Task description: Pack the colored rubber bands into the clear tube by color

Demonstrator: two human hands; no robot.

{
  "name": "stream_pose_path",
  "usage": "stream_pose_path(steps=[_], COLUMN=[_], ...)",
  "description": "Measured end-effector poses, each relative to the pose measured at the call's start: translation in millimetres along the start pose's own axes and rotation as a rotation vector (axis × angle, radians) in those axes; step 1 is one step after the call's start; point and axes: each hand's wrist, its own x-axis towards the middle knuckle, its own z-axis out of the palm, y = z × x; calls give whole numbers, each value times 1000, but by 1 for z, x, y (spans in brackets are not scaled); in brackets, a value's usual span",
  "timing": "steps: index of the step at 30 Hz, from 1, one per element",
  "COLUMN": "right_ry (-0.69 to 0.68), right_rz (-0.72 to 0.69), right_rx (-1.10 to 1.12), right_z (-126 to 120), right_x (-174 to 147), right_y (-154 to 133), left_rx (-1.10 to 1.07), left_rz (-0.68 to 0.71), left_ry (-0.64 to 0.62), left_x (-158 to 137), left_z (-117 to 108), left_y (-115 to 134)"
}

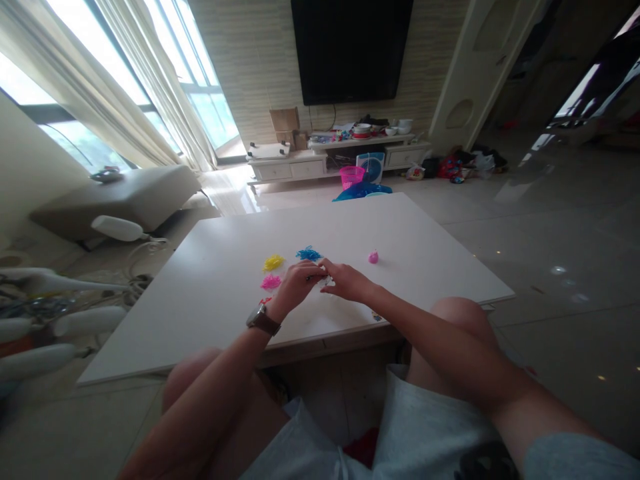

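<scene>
Over the front half of the white table [210, 267], my left hand [299, 283] and my right hand [347, 281] meet, fingertips close together. Both are closed in a pinch around a small whitish, see-through item [324, 282], too small and covered to name. Just beyond my fingers lies a pile of blue thin strands [309, 254]. Left of my left hand are a yellow pile of strands [273, 263] and a pink pile [271, 282]. Some red bits [265, 301] show partly behind my left wrist. A small pink rounded object [373, 257] stands apart, to the right.
A small dark patterned piece [377, 316] lies near the table's front edge, beside my right forearm. Beyond the table are a blue item [363, 191], a pink basket [352, 177] and a low TV cabinet [310, 168]. A white-armed lamp [117, 228] stands at left.
</scene>
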Motion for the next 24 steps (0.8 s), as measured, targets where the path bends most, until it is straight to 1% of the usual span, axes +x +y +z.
stream_pose_path(steps=[3, 9, 14, 16, 18, 20, 22, 24], right_ry=[-7, -2, -5, -8, -13, -15, -13, -11], right_rz=[13, 13, 22, 30, 43, 53, 53, 51], right_rx=[-4, -4, 18, 16, 15, 18, 30, 45], right_z=[-1, 0, 1, 1, 0, 1, 1, 0], right_x=[0, 1, 1, 1, 1, 1, 1, 1], right_y=[0, 2, 1, 2, 2, 3, 4, 4], left_rx=[44, 88, 91, 96, 119, 159, 198, 246], left_rz=[-2, 68, 79, 61, -11, -142, -304, -428], left_ry=[-15, -65, -54, -28, 33, 88, 44, -86], left_x=[-1, 0, 0, 1, 1, 1, -2, -7], left_z=[-2, -9, -9, -9, -10, -10, -8, -3], left_y=[-1, 3, 8, 6, -4, -21, -42, -62])
